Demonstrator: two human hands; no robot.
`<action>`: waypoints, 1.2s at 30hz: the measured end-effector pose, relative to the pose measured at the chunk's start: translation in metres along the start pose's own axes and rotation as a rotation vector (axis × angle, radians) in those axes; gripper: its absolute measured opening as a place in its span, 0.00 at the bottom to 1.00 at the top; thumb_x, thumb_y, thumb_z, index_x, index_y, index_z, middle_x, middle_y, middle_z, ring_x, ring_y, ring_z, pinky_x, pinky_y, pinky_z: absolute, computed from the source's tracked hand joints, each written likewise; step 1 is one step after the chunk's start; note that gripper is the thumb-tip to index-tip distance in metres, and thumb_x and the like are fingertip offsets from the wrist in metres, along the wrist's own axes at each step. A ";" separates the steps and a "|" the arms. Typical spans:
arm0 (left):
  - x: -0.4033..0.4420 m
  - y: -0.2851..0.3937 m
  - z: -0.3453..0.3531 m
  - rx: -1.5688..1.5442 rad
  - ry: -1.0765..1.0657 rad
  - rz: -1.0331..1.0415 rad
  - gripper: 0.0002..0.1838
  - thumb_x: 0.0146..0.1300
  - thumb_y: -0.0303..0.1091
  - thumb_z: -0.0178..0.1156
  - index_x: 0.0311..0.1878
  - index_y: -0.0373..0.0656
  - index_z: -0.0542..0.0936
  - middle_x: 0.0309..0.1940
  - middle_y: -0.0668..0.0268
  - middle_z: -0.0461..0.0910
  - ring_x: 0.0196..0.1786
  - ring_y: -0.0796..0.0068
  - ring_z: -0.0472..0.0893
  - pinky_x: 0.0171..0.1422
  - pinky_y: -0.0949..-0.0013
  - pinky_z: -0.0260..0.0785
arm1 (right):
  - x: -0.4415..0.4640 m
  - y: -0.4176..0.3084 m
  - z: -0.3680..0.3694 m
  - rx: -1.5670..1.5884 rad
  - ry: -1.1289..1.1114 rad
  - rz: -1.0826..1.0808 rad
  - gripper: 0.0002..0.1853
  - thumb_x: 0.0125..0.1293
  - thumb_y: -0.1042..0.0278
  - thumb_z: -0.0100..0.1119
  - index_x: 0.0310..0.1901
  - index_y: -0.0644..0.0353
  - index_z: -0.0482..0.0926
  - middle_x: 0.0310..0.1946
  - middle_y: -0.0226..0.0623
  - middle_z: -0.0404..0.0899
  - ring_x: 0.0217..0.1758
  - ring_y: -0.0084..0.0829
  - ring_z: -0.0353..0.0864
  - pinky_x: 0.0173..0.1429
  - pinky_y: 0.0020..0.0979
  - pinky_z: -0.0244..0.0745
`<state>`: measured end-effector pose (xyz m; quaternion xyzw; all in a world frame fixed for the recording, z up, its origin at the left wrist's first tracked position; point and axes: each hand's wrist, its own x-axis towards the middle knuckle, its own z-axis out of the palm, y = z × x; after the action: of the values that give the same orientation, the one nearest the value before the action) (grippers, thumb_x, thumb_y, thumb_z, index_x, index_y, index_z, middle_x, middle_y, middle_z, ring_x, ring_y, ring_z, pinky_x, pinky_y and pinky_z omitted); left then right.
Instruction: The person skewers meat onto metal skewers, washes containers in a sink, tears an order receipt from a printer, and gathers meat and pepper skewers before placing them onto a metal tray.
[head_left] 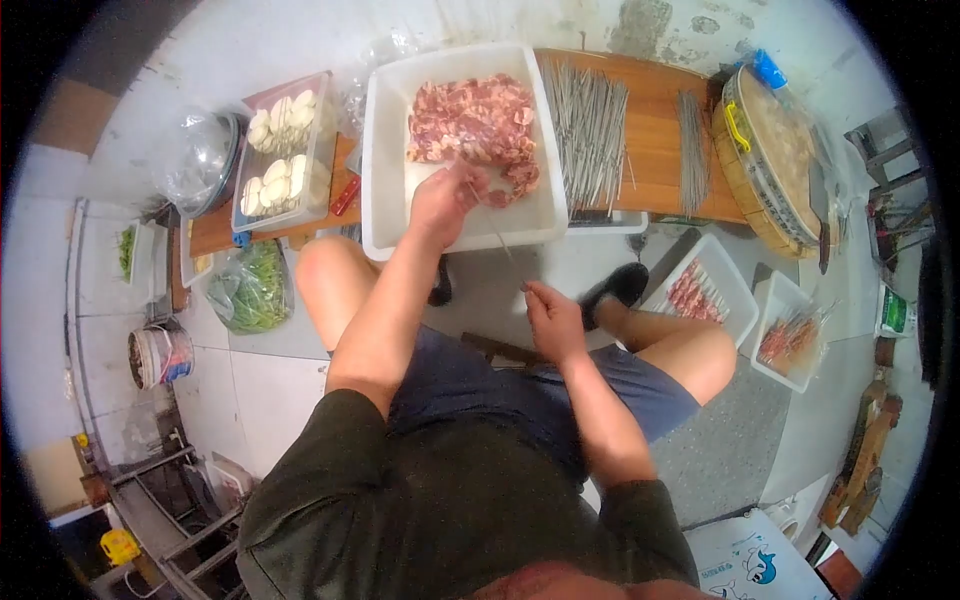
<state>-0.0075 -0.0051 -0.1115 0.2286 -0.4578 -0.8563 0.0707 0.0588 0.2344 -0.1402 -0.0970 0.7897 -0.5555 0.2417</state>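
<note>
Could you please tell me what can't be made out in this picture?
All in the head view:
- The near end of the skewer: hidden by the right hand.
- Whether the left hand grips meat: blurred at the fingertips.
- Most of the low tray: hidden by the board.
- The lettering on the box: too small.

Toward twelve o'clock the fingers of the left hand (445, 205) are blurred and hide one end of the thin skewer (500, 237), whose other end fades into blur near the right hand (553, 318), just off centre toward four o'clock. At two o'clock, marks on the round container's side (768, 180) are too small to read. The bottom edge cuts off the white box (735, 575) between four and five o'clock.
</note>
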 end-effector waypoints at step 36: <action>0.039 0.010 0.016 0.671 -0.075 -0.123 0.13 0.64 0.39 0.55 0.41 0.39 0.77 0.39 0.61 0.79 0.40 0.69 0.79 0.47 0.67 0.72 | 0.050 -0.026 -0.026 0.020 0.067 -0.001 0.15 0.67 0.63 0.51 0.48 0.66 0.77 0.26 0.40 0.79 0.29 0.27 0.75 0.38 0.28 0.70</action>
<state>-0.0499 -0.0117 -0.1080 0.2345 -0.7016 -0.6685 -0.0770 0.0000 0.2255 -0.1233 -0.0762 0.7917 -0.5664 0.2160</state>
